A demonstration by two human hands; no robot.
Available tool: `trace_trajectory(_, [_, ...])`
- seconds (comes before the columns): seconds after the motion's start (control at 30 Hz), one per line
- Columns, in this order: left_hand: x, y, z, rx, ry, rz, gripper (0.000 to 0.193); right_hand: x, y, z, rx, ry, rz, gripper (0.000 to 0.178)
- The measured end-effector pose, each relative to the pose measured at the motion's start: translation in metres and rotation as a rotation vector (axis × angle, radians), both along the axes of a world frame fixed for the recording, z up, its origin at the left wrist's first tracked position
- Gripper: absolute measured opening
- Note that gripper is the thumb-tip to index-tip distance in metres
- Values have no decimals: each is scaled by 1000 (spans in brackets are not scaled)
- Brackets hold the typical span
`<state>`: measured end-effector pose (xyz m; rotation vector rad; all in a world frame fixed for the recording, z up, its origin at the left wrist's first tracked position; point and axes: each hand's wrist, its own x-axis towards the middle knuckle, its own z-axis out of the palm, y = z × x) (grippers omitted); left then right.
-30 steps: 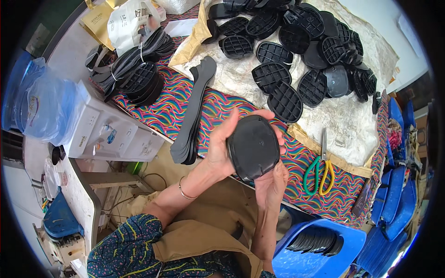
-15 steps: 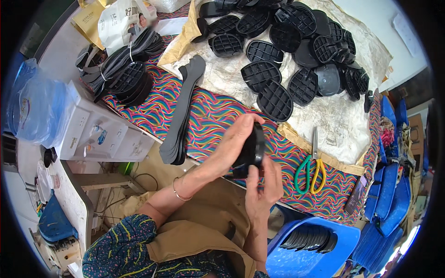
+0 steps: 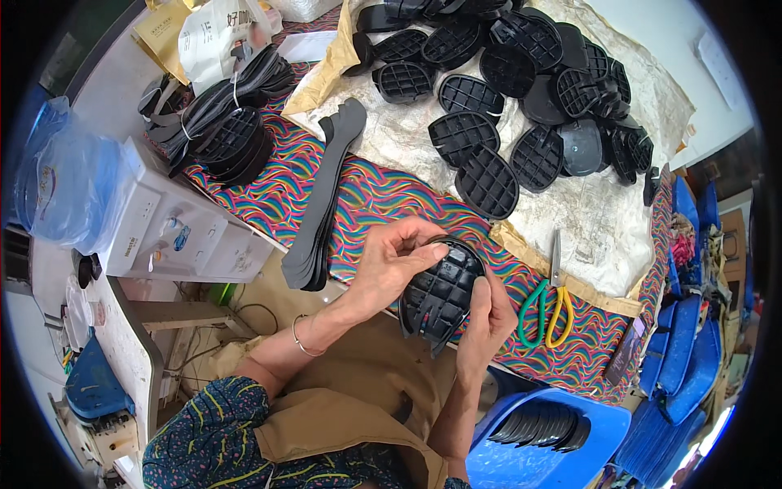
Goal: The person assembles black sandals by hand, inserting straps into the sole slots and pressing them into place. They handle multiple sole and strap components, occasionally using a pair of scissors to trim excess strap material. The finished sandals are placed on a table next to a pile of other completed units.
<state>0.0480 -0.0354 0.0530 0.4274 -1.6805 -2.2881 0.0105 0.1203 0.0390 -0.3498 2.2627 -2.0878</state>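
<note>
A black, rounded piece with a grid of ribs [image 3: 441, 287], like a shoe-platform part, is held between my two hands at the table's front edge, its ribbed face up. My left hand [image 3: 394, 262] pinches its upper left rim, thumb on top. My right hand [image 3: 486, 319] grips the right rim with the fingers partly hidden behind it. A dark strip runs around its edge, and a loose end sticks out at the bottom. Left of it lies a stack of dark grey strips [image 3: 319, 213]. Many similar ribbed pieces [image 3: 486, 182] are piled on a white sheet beyond.
Scissors with green and yellow handles [image 3: 555, 310] lie right of my hands. A blue bin [image 3: 521, 464] with a row of black pieces stands below the table's edge. Bundled strips [image 3: 236, 98] sit at the far left, near a white water dispenser [image 3: 175, 232].
The black ribbed piece has turned from edge-on to showing its ribbed face. My left hand has shifted lower with its thumb on the rim; my right hand has moved slightly right.
</note>
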Motion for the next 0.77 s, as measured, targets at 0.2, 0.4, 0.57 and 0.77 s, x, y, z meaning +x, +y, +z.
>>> trace_trajectory(0.2, [-1,5,9,82,-13,35,13,0,-3,-4,74,85,-21,25])
trace_trajectory(0.4, [-7,10,1,-28,-139,58,14,5,3,-2,213,215,-56,25])
trace_trajectory(0.57, [-3,17,-1,40,-96,113,19,1,1,-1,170,303,-48,22])
trace_trajectory(0.77, [-10,28,-4,-35,-16,6,25,-2,18,-10,33,268,-139,22])
